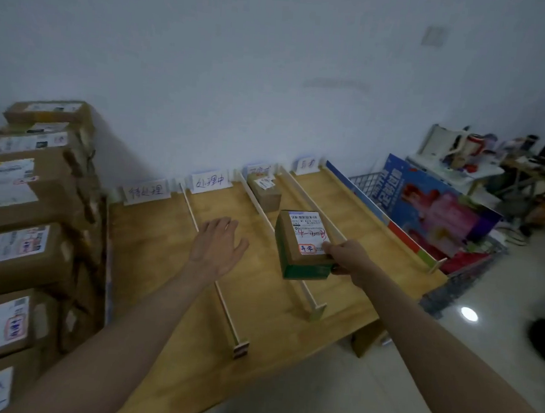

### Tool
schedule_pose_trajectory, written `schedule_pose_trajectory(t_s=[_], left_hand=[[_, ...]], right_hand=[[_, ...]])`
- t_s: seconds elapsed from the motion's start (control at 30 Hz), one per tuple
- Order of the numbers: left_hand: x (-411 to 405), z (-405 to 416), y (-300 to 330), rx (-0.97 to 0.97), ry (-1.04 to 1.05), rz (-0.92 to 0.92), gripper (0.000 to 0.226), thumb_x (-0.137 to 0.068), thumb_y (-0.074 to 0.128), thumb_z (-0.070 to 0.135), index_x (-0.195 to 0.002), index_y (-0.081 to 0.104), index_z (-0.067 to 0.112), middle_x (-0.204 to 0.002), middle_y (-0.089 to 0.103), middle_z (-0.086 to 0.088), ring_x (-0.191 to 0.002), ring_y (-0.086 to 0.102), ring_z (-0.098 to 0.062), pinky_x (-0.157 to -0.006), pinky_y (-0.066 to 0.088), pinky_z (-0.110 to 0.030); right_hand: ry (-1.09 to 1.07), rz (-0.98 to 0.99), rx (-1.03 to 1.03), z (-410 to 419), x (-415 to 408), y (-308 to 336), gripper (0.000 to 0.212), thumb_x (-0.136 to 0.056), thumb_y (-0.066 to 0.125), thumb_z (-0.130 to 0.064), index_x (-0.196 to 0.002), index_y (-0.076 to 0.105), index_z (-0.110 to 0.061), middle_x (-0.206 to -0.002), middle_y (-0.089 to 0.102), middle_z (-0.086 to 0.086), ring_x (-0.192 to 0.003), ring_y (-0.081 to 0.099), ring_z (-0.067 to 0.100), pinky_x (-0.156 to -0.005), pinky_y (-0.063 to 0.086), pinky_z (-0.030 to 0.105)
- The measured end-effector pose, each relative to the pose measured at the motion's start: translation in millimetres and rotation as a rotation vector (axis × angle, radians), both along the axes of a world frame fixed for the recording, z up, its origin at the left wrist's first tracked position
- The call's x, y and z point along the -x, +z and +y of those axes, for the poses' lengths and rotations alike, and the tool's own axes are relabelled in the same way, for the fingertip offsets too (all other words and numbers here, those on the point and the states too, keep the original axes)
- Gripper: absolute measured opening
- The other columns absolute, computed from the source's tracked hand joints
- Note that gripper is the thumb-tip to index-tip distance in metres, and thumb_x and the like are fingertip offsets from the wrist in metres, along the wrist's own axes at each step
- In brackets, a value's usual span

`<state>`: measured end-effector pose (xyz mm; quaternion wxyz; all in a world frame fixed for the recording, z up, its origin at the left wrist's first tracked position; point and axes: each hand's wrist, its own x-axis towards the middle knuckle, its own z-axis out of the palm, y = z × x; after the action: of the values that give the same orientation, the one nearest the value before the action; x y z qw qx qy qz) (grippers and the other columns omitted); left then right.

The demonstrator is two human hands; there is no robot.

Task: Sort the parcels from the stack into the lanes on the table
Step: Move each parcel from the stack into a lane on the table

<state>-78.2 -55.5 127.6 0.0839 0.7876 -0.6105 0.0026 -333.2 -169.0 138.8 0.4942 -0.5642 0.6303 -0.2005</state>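
The wooden table (170,263) carries four lanes, parted by three thin white dividers (214,286) and closed on the far-right edge by a coloured board (392,227). Four paper signs (209,180) stand along the table's far edge, one at the head of each lane; the writing on the two right-hand ones is too blurred to read.

Left of the table rises the stack of parcels (21,227), brown cardboard boxes with white labels; at least seven labelled tops show, and the lowest run out of view. Two parcels are away from the stack. One small parcel (264,191) sits on the table at the far end of the third lane from the stack, just in front of its sign. The other, the held parcel (304,244), a brown box with green sides and a white label marked in red, is raised above the table over the divider between the third and fourth lanes.

The right hand (346,256) grips this held parcel at its near right corner, thumb on the top label and fingers curled under the side. The left hand (218,246) is spread flat, fingers straight and slightly apart, palm down over the second lane; it holds nothing, and whether it touches the table cannot be told.
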Motion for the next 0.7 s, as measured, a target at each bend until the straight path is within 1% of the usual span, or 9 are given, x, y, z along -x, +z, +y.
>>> schedule_pose_trajectory(t_s=[0.07, 0.13, 0.23, 0.37, 0.5, 0.7], left_hand=[[27, -18, -5, -0.011, -0.002, -0.004, 0.059, -0.101, 0.031, 0.05, -0.147, 0.039, 0.015, -0.153, 0.04, -0.004, -0.14, 0.035, -0.022, -0.117, 0.021, -0.038], [53, -37, -9, -0.025, -0.01, -0.011, 0.059, -0.101, 0.03, 0.051, -0.148, 0.039, 0.015, -0.153, 0.038, -0.004, -0.14, 0.034, -0.022, -0.118, 0.02, -0.038], [92, -64, -14, -0.021, -0.005, 0.0, 0.059, -0.101, 0.032, 0.05, -0.147, 0.04, 0.014, -0.151, 0.042, -0.006, -0.138, 0.037, -0.023, -0.117, 0.022, -0.037], [139, -89, -26, -0.024, 0.002, 0.021, 0.057, -0.1, 0.034, 0.048, -0.144, 0.043, 0.013, -0.147, 0.046, -0.006, -0.135, 0.041, -0.024, -0.115, 0.025, -0.037], [170, -115, -39, -0.039, 0.001, 0.028, 0.054, -0.1, 0.036, 0.047, -0.14, 0.047, 0.013, -0.144, 0.049, -0.006, -0.132, 0.044, -0.024, -0.113, 0.028, -0.036], [186, -179, -52, -0.092, 0.019, 0.021, 0.059, -0.1, 0.034, 0.049, -0.146, 0.04, 0.013, -0.149, 0.043, -0.006, -0.138, 0.038, -0.025, -0.116, 0.025, -0.038]], right_hand=[[-0.019, 0.02, -0.006, -19, 28, -4, 0.036, -0.096, 0.063, -0.029, -0.113, 0.059, 0.002, -0.11, 0.065, 0.014, -0.099, 0.066, 0.027, -0.073, 0.059, 0.035], [-0.027, 0.034, -0.022, -39, 56, -10, 0.039, -0.095, 0.064, -0.031, -0.113, 0.06, 0.004, -0.11, 0.066, 0.016, -0.098, 0.068, 0.029, -0.077, 0.061, 0.039], [-0.037, 0.05, -0.039, -65, 96, -15, 0.038, -0.095, 0.063, -0.033, -0.108, 0.062, 0.003, -0.106, 0.068, 0.015, -0.095, 0.068, 0.028, -0.082, 0.06, 0.041], [-0.052, 0.026, -0.069, -94, 136, -23, 0.035, -0.096, 0.062, -0.033, -0.11, 0.06, -0.001, -0.104, 0.068, 0.013, -0.092, 0.069, 0.025, -0.076, 0.06, 0.035], [-0.057, 0.038, -0.068, -119, 163, -34, 0.034, -0.096, 0.061, -0.034, -0.109, 0.06, -0.003, -0.104, 0.068, 0.012, -0.092, 0.069, 0.024, -0.082, 0.06, 0.038], [-0.052, 0.048, -0.035, -175, 180, -47, 0.032, -0.098, 0.058, -0.035, -0.102, 0.062, -0.003, -0.101, 0.068, 0.011, -0.094, 0.068, 0.023, -0.087, 0.059, 0.043]])
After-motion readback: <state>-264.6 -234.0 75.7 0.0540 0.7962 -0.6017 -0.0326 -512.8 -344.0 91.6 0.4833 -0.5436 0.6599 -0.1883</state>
